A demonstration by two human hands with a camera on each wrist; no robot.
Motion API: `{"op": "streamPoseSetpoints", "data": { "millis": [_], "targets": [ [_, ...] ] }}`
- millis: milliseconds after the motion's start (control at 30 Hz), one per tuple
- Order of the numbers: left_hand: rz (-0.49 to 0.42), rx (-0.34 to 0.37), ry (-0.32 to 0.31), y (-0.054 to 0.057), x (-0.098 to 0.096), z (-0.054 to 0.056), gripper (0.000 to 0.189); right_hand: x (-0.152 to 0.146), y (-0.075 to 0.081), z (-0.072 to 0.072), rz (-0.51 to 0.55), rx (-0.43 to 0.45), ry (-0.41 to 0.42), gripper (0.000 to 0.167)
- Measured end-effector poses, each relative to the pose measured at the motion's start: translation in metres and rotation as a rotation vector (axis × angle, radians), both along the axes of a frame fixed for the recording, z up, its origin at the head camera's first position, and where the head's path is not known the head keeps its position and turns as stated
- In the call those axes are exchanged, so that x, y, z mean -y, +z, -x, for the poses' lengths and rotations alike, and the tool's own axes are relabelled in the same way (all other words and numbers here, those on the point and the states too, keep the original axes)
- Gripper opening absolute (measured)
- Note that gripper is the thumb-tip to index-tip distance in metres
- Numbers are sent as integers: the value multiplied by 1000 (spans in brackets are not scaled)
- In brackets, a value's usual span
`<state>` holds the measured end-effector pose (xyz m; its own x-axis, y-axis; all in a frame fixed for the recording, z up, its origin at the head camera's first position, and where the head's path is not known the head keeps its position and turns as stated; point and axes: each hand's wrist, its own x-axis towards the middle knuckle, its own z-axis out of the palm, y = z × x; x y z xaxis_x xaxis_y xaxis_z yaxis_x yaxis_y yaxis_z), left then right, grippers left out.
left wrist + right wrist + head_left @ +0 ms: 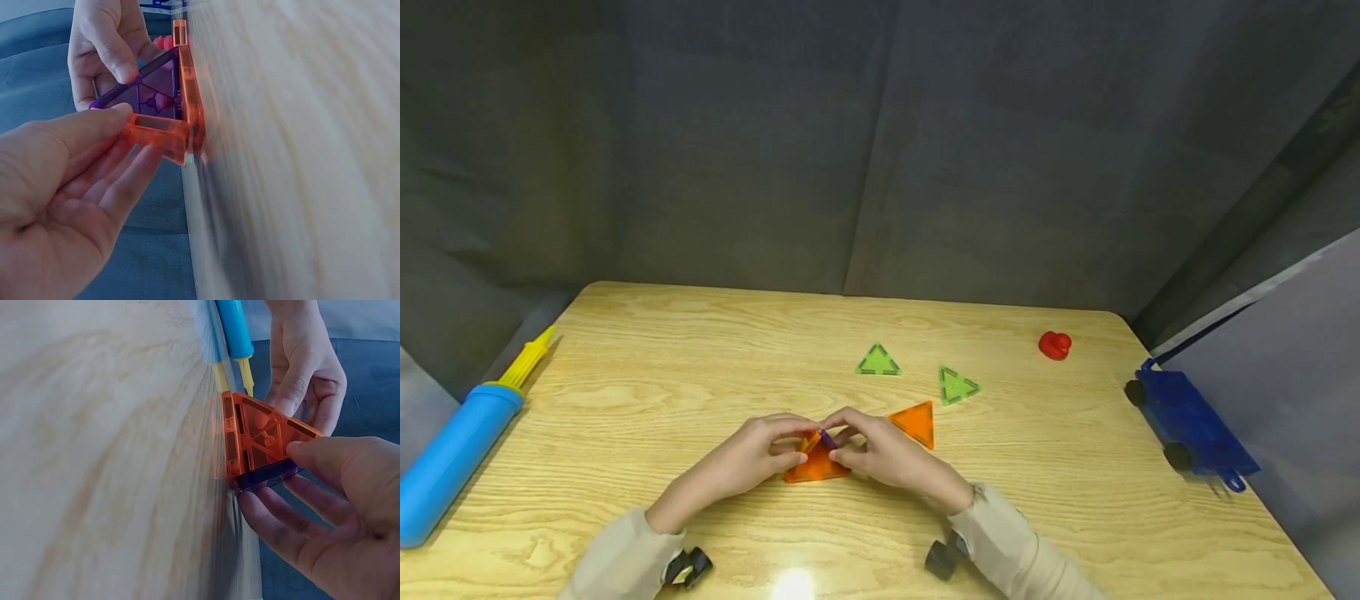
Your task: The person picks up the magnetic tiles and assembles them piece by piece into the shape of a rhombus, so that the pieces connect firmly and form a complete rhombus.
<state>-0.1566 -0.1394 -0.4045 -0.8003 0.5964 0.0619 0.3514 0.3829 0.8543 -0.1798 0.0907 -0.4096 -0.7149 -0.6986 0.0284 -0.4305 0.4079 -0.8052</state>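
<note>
A translucent orange triangular magnetic tile (817,472) lies flat on the table between the hands. On its left side an orange triangular tile (265,434) stands tilted inward, and my left hand (752,454) pinches it between thumb and fingers. My right hand (886,454) pinches a purple triangular tile (151,103) on the other side, leaning inward too. The upper corners of the two tiles come close together at the fingertips. In the right wrist view the purple tile's edge (269,475) is at the lower corner of the orange ones.
Another orange triangular tile (917,422) lies just beyond the right hand. Two green triangular tiles (877,361) lie farther back. A small red toy (1055,345) sits back right, a blue toy wagon (1198,425) at the right edge, and a blue-and-yellow hand pump (463,454) at the left.
</note>
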Motion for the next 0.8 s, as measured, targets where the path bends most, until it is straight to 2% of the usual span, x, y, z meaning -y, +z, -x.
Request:
{"op": "streamPoseSetpoints", "data": {
  "millis": [333,667,800],
  "targets": [
    [14,-3,-16,1,3,1,43,0,1,0,-1,17,-12,34],
    [14,23,-14,0,5,1,44,1,2,-1,-3,10,-12,36],
    [3,28,-18,-2,5,1,44,1,2,-2,-8,47,-21,41]
  ]
}}
